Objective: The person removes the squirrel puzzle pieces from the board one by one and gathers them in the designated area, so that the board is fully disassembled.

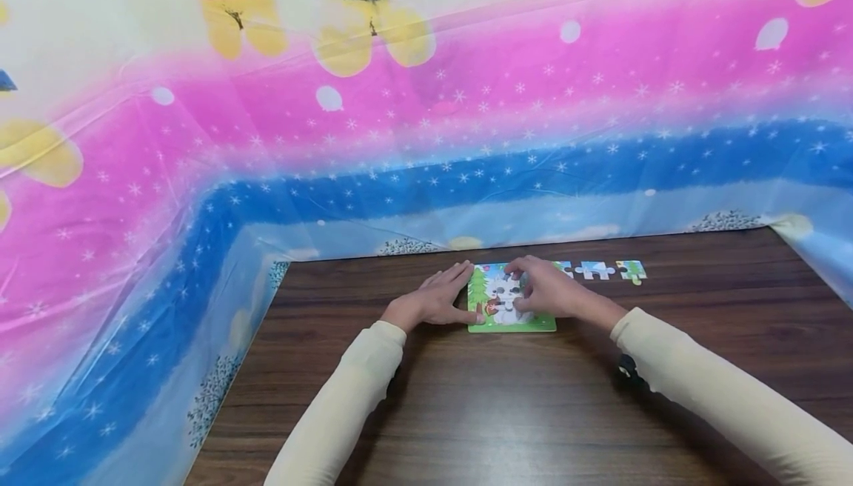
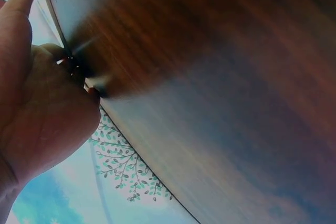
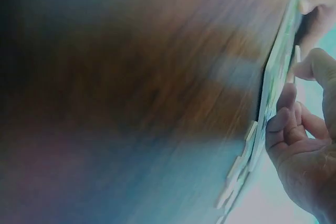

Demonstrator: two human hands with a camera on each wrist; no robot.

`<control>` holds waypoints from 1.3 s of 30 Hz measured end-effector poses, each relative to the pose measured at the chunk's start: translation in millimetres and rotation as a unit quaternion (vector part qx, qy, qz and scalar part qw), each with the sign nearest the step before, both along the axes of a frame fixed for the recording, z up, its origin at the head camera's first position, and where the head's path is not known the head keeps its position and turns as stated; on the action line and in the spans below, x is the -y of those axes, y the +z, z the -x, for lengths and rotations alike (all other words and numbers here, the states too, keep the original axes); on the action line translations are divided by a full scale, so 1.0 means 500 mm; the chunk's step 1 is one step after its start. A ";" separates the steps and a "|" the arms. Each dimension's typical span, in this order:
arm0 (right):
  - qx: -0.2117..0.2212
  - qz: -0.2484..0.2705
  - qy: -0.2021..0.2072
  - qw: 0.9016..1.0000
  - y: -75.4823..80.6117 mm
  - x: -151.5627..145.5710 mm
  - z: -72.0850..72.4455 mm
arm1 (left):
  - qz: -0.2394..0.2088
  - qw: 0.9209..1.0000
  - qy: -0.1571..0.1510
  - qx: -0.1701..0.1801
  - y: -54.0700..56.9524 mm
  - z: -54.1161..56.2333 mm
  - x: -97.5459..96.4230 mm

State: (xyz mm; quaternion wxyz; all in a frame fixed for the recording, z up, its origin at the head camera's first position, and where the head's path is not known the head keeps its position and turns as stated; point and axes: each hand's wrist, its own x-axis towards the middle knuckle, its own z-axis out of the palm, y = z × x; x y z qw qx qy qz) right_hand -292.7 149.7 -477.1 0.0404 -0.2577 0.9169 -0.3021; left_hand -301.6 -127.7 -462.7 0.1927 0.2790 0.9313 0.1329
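A jigsaw puzzle board (image 1: 543,325) lies on the table, showing a green tree, a white figure and a green lower border. My left hand (image 1: 441,299) rests along its left edge, fingers stretched toward the top corner and thumb on the lower left corner. Over the right part of the picture, my right hand (image 1: 549,290) pinches a puzzle piece (image 3: 297,56) between thumb and fingers. That piece appears as a thin upright edge in the right wrist view. In the left wrist view the left hand (image 2: 42,103) shows mostly its palm side.
Loose puzzle pieces (image 1: 595,270) lie in a row right of the board, with a green one (image 1: 631,270) at the far end. The dark wooden table (image 1: 480,412) meets a patterned cloth (image 1: 426,167) at its back and left edges.
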 end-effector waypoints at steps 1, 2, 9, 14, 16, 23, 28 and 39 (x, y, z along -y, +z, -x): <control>0.011 0.018 -0.003 1.000 -0.001 -0.005 0.000 | 0.000 1.000 -0.001 0.000 0.000 0.001 -0.001; 0.020 0.035 -0.004 0.999 -0.002 -0.011 -0.001 | 0.001 1.000 -0.001 0.000 0.000 0.001 -0.001; 0.037 0.075 0.002 0.996 0.008 -0.060 -0.017 | 0.005 1.000 0.000 -0.002 0.005 -0.004 -0.003; 0.022 0.077 -0.006 0.997 0.017 -0.120 -0.028 | 0.002 1.000 -0.002 -0.004 0.005 -0.003 -0.002; 0.015 0.072 -0.011 0.997 0.017 -0.151 -0.031 | 0.004 1.000 -0.003 -0.003 0.002 -0.002 -0.001; -0.020 0.029 -0.036 0.999 0.009 -0.255 -0.046 | 0.004 1.000 -0.001 -0.002 0.001 -0.004 0.000; -0.036 0.000 -0.034 0.999 -0.002 -0.299 -0.054 | 0.001 1.000 -0.001 -0.005 0.003 -0.005 0.002; -0.009 -0.025 -0.016 1.000 -0.013 -0.308 -0.063 | 0.004 1.000 -0.006 -0.001 0.005 -0.006 -0.001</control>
